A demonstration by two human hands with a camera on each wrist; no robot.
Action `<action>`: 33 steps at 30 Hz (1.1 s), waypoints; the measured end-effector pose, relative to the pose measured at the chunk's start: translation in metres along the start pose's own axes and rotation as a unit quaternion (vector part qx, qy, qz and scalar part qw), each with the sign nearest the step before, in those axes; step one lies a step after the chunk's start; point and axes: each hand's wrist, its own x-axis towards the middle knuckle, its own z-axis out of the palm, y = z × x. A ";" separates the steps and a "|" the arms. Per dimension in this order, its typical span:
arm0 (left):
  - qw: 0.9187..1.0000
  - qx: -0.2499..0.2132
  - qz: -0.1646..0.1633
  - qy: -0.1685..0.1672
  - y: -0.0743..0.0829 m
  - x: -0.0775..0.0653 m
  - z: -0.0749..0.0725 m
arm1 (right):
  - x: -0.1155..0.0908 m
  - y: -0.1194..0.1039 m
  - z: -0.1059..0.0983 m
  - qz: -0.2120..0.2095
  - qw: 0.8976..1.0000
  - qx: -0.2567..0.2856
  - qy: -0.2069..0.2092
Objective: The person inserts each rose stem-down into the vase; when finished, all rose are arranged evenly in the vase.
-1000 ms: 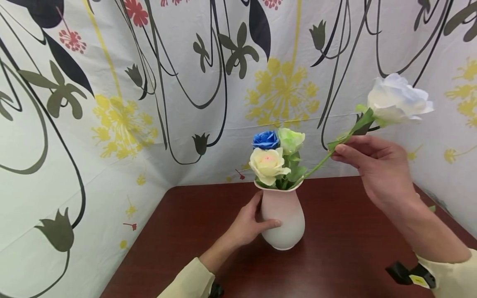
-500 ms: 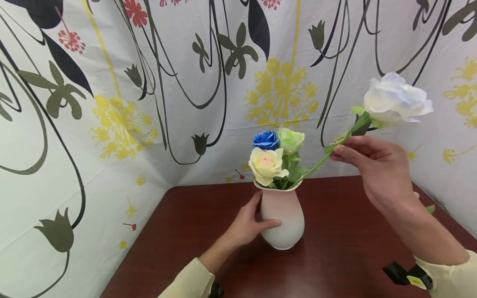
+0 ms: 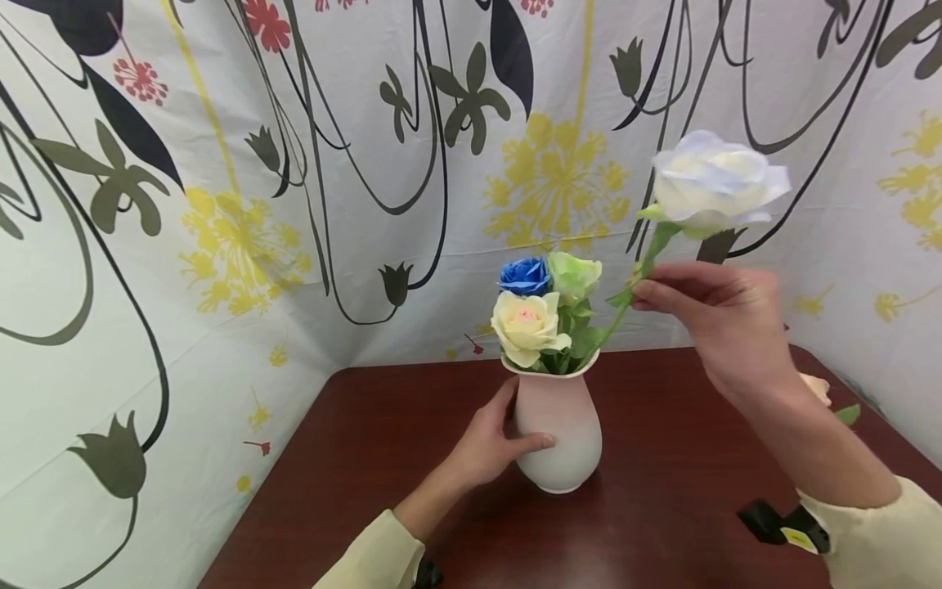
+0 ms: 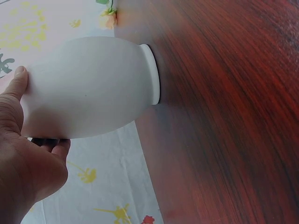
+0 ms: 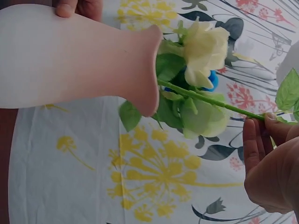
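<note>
A pale vase (image 3: 559,433), pinkish toward its scalloped mouth, stands upright on the table. My left hand (image 3: 489,442) grips its left side, thumb across the front. In the vase are a blue rose (image 3: 525,276), a light green rose (image 3: 574,278) and a cream rose (image 3: 528,327) with a pink centre. My right hand (image 3: 728,327) pinches the green stem of a white rose (image 3: 714,182) below its bloom. That stem (image 5: 210,100) slants into the vase mouth in the right wrist view, its lower end hidden inside.
The dark red-brown table (image 3: 412,409) reaches back to a white cloth (image 3: 412,180) printed with flowers. At the table's right, a peach flower (image 3: 817,387) with a green leaf is partly hidden behind my right forearm.
My right hand has moved left toward the vase with the white rose, whose stem now stands steeper. More of the peach flower shows. My left hand and the vase have stayed put.
</note>
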 end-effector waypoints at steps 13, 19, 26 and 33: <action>1.000 0.002 0.007 0.003 -0.003 0.001 0.001 | -0.019 0.034 0.016 0.030 0.992 -0.119 -0.041; 1.000 0.005 0.010 0.004 -0.005 0.001 0.001 | -0.029 0.045 0.022 0.032 0.981 -0.183 -0.049; 1.000 -0.001 0.017 -0.001 -0.004 0.002 0.001 | -0.041 0.052 0.028 -0.001 0.963 -0.267 -0.046; 1.000 -0.002 0.021 0.000 -0.004 0.001 0.000 | -0.053 0.064 0.036 -0.056 0.951 -0.303 -0.022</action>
